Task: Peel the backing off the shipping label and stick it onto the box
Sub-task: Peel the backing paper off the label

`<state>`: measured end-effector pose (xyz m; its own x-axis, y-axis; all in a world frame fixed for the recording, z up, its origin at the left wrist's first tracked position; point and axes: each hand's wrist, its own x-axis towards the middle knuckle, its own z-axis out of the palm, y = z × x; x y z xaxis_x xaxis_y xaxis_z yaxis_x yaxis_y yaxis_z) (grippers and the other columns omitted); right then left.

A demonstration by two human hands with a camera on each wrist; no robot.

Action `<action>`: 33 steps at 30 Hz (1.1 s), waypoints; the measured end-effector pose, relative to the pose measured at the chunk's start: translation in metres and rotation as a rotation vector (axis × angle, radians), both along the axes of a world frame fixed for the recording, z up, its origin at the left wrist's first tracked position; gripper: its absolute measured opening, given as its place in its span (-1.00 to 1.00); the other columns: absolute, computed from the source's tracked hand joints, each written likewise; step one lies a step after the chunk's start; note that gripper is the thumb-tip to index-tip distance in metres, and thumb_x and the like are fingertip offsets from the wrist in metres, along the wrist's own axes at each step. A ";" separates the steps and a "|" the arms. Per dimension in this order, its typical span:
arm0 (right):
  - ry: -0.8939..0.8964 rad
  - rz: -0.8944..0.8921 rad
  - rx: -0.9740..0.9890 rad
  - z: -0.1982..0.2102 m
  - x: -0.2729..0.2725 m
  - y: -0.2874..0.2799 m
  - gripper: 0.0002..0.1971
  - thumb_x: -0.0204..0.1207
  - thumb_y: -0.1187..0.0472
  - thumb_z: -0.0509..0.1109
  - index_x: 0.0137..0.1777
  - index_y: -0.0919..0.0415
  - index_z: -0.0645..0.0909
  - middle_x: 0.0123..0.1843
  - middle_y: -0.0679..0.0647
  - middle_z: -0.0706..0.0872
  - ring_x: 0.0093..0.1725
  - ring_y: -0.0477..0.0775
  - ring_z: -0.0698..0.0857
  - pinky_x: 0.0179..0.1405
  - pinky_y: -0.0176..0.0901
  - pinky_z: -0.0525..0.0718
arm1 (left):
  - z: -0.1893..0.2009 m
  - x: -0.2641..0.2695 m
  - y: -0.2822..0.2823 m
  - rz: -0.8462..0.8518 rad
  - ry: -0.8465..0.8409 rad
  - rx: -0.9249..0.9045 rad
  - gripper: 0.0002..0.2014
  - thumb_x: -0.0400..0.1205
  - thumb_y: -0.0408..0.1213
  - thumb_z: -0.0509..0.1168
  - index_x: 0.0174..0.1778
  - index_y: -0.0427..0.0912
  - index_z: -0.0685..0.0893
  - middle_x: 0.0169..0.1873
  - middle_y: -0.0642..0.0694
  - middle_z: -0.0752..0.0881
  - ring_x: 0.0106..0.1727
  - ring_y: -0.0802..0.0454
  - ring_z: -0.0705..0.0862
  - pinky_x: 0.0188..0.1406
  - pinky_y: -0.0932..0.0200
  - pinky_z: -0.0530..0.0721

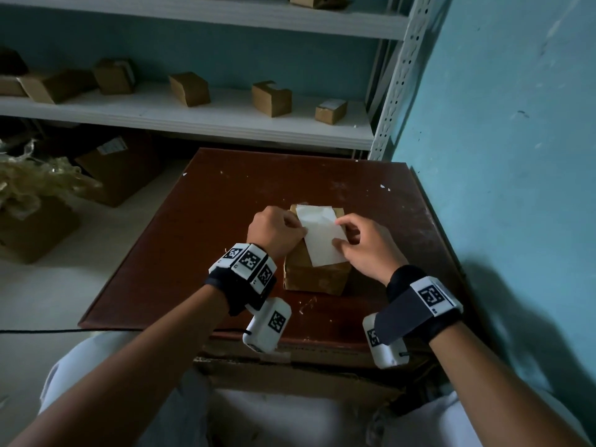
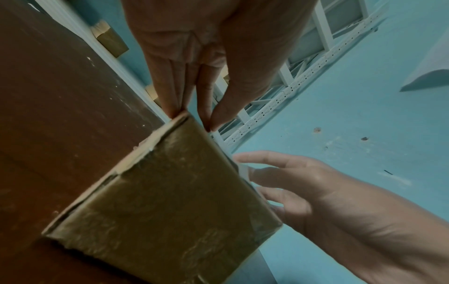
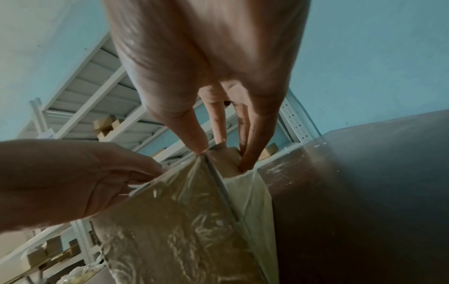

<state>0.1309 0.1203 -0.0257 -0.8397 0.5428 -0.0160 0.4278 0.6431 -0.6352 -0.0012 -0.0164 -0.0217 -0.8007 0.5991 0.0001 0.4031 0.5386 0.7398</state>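
A small brown cardboard box (image 1: 314,277) wrapped in glossy tape stands on the dark red table (image 1: 193,253). A white shipping label (image 1: 322,238) lies tilted across the box's top. My left hand (image 1: 300,228) pinches the label's left edge between thumb and forefinger; the left wrist view shows those fingertips (image 2: 206,123) meeting at the box's top edge (image 2: 194,123). My right hand (image 1: 338,232) rests with fairly straight fingers on the label's right edge. In the right wrist view its fingertips (image 3: 244,165) touch the box top, and white paper (image 3: 250,201) hangs down the box's right side.
A white metal shelf (image 1: 225,124) behind the table carries several small cardboard boxes. Larger cartons and crumpled packing (image 1: 32,185) sit on the floor to the left. A blue wall (image 1: 500,156) runs close along the table's right edge.
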 end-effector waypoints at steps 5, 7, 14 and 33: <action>-0.039 0.028 0.055 0.000 0.001 0.004 -0.58 0.58 0.05 0.42 0.43 -0.02 0.51 0.42 0.08 0.56 0.28 0.13 0.64 0.23 0.09 0.70 | -0.002 -0.005 0.004 -0.030 0.031 -0.016 -0.91 0.55 -0.16 0.43 -0.11 -0.07 0.80 -0.14 0.07 0.69 -0.10 0.13 0.67 -0.13 0.24 0.72; -0.022 0.034 0.071 0.000 0.002 0.008 -0.59 0.57 0.03 0.44 0.40 -0.03 0.53 0.39 0.09 0.58 0.26 0.14 0.65 0.22 0.11 0.71 | -0.001 -0.006 0.008 -0.035 0.046 -0.020 -0.91 0.55 -0.14 0.43 -0.12 -0.04 0.80 -0.13 0.08 0.69 -0.09 0.12 0.68 -0.16 0.26 0.71; -0.004 0.016 0.103 -0.003 0.004 0.010 -0.56 0.56 0.00 0.43 0.42 0.01 0.52 0.36 0.10 0.60 0.23 0.13 0.64 0.22 0.11 0.69 | -0.001 -0.007 0.017 -0.042 0.049 -0.019 -0.87 0.55 -0.17 0.42 -0.04 -0.08 0.81 -0.09 0.08 0.66 -0.09 0.12 0.63 -0.24 0.32 0.58; -0.016 0.035 0.125 0.001 0.006 0.012 -0.59 0.59 -0.02 0.40 0.41 -0.02 0.52 0.41 0.08 0.56 0.38 0.13 0.55 0.27 -0.03 0.57 | 0.003 -0.007 0.016 -0.114 0.157 0.032 -0.89 0.55 -0.21 0.42 -0.11 -0.14 0.81 -0.07 0.06 0.68 0.06 0.13 0.64 -0.13 0.36 0.56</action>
<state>0.1368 0.1323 -0.0250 -0.8584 0.5116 0.0369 0.4128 0.7317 -0.5424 -0.0085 -0.0005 -0.0188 -0.7164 0.6834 0.1405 0.5721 0.4600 0.6791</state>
